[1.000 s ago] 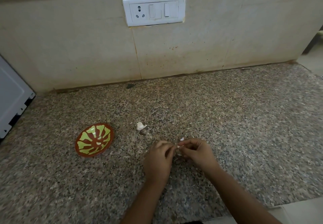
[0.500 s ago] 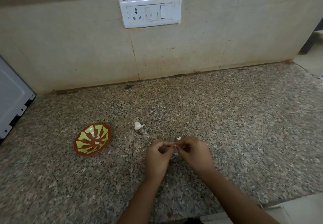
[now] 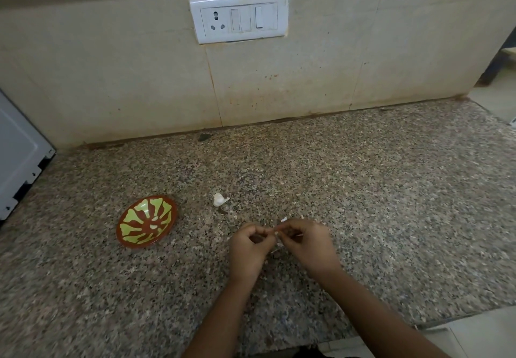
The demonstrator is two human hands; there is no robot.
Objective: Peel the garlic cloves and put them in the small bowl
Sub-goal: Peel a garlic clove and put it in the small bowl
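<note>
My left hand (image 3: 250,247) and my right hand (image 3: 308,243) meet fingertip to fingertip low over the granite counter (image 3: 363,190). Between them they pinch a small garlic clove (image 3: 277,232), mostly hidden by the fingers; a white scrap of peel (image 3: 284,219) shows just above. A second white garlic clove (image 3: 219,199) lies on the counter, up and left of my hands. The small bowl (image 3: 127,239), brown with a green-yellow pattern, sits tilted further left, and I cannot tell whether anything lies in it.
A white appliance (image 3: 16,156) stands at the left edge. The tiled wall carries a white switch and socket plate (image 3: 238,17). The counter's front edge (image 3: 435,322) runs just below my forearms, and the counter ends at the right near a doorway.
Both hands stay pinched together on the clove with only small finger movements. The view has shifted slightly; bowl and loose clove have not moved.
</note>
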